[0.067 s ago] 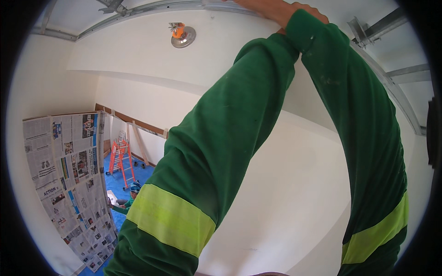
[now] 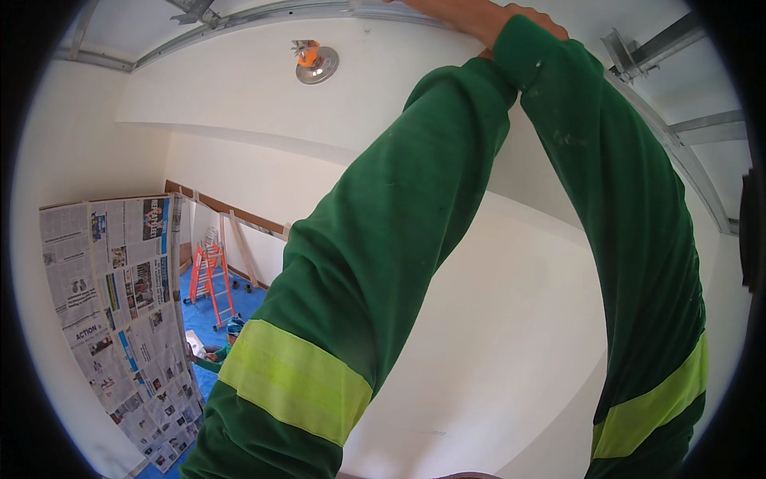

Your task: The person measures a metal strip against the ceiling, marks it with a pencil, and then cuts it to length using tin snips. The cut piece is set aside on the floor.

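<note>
Both my arms, in green sleeves with lime bands, reach overhead and cross near the wrists. My right hand (image 2: 459,17) stretches leftward from its cuff beside a galvanized metal channel (image 2: 263,14); its fingers run past the upper edge. Behind the right cuff, my left hand (image 2: 546,21) shows only curled knuckles. What lies inside it is hidden. Left of the hands, a round metal disc (image 2: 317,65) with an orange piece (image 2: 307,54) is fixed to the pale surface.
A tall panel covered in newspaper (image 2: 120,319) stands at the left. Beyond it, an orange ladder (image 2: 211,275) rests on a blue floor covering (image 2: 251,299). Another person (image 2: 223,347) is low down, partly hidden by my left sleeve. Metal brackets (image 2: 626,56) hang at the upper right.
</note>
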{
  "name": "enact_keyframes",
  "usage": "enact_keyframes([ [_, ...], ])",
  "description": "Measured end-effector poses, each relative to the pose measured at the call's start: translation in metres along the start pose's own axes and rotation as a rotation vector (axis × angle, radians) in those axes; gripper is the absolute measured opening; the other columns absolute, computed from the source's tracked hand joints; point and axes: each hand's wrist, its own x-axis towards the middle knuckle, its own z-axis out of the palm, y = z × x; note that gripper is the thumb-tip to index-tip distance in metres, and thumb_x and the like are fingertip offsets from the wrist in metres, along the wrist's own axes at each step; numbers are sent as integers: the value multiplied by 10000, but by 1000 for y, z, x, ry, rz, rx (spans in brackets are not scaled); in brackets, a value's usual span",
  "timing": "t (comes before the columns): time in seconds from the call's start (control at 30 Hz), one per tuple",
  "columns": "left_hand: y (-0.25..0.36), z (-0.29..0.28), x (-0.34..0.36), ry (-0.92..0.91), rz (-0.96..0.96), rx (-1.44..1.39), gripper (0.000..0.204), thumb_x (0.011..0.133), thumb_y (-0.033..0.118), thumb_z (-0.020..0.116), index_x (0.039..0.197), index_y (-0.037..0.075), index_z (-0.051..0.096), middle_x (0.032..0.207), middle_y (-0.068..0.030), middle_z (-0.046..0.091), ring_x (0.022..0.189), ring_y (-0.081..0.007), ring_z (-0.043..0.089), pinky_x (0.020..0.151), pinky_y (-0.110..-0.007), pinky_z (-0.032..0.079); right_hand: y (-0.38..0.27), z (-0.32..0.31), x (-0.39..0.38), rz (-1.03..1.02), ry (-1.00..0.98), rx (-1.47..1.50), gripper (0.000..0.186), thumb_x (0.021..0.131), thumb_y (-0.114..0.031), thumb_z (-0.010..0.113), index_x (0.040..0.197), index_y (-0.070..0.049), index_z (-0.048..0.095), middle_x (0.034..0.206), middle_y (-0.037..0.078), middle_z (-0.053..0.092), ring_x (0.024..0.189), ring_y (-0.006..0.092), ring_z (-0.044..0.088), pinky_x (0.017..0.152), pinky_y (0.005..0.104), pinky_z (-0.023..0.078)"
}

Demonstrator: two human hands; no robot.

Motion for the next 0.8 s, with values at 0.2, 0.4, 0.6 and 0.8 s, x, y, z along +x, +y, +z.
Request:
enact_keyframes([
  [0.2,2,-2,1,6,5,-7,258,981,410,649,1052,185,753,828,-61,702,796,-281,707,712,-456,522,-7,-3,1,29,9,-28,312,955,-284,644,988,8,748,925,138,764,864,246,707,814,393,569],
  [0.4,3,-3,0,11,9,-16,226,968,387,660,1028,189,751,809,-48,685,769,-267,694,690,-444,507,-8,-2,1,50,-34,54,313,966,-269,636,1015,20,748,936,141,763,900,250,708,831,403,569],
  [0.6,4,-1,0,14,14,-21,193,954,363,671,1003,193,749,789,-34,667,742,-252,681,667,-433,491,-5,-5,5,39,-39,-64,286,970,-221,638,1017,40,745,949,148,766,909,249,712,849,399,578],
  [0.8,4,-3,-1,30,29,-26,161,941,340,682,978,198,747,769,-21,649,715,-238,668,645,-422,476,-14,-2,-2,54,-11,34,287,990,-226,627,1041,32,744,985,155,772,910,257,707,865,415,572],
])
